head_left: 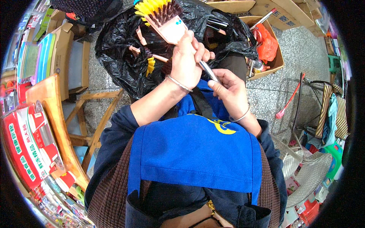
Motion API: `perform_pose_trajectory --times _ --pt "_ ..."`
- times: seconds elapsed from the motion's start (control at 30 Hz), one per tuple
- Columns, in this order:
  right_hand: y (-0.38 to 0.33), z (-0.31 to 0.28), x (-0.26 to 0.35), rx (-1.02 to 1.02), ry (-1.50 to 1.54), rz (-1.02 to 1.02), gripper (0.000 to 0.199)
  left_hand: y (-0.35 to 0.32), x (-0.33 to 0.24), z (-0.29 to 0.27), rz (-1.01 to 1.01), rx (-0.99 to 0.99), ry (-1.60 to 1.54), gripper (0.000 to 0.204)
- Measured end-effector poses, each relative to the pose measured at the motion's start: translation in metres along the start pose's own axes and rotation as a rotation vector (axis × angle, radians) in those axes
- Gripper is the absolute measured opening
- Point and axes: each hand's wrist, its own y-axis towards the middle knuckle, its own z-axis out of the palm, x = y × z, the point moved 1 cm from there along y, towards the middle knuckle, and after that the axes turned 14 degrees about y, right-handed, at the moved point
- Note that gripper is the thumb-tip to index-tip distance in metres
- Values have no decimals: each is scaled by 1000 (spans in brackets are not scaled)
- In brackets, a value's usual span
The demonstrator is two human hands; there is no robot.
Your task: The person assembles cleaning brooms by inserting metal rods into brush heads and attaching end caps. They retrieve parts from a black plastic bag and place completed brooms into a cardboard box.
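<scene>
A brush (173, 30) with a pale pink head, yellow and dark brown bristles and a shiny metal handle is held slantwise in front of me, bristles at the upper left. My left hand (186, 62) is closed round it where the head meets the handle. Thumb and fingers of my right hand (230, 91) close on the handle's lower end, partly hiding it. Beneath lies a big open black plastic bag (114, 49). Inside the bag are more pink brush parts and a brush with yellow bristles (150, 67); metal handles (217, 23) show at its right side.
Right of the bag stands a cardboard box (276, 65) holding an orange-red plastic bag (267, 42). A wooden folding frame (99, 125) and a red-and-white carton (23, 152) are at left. A long red-and-black stick (297, 91) and a silvery woven seat (311, 178) are at right.
</scene>
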Motion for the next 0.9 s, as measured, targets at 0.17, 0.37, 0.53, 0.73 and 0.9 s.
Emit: perform_pose_trajectory --times 0.17,0.37,0.53,0.73,0.9 --pt "-3 -1 1 -117 -895 -607 46 12 -18 -9 -23 -220 -57 32" --pt "-10 -5 0 -204 -1146 -639 44 11 -4 -11 -22 -211 -90 33" --pt "-9 -15 -1 -14 -149 159 39 8 3 -17 0 -172 -91 32" --pt "5 -28 10 181 436 576 40 12 -3 -13 68 -98 -36 27" --pt "10 -21 15 121 154 188 38 21 -24 -15 27 223 -106 28"
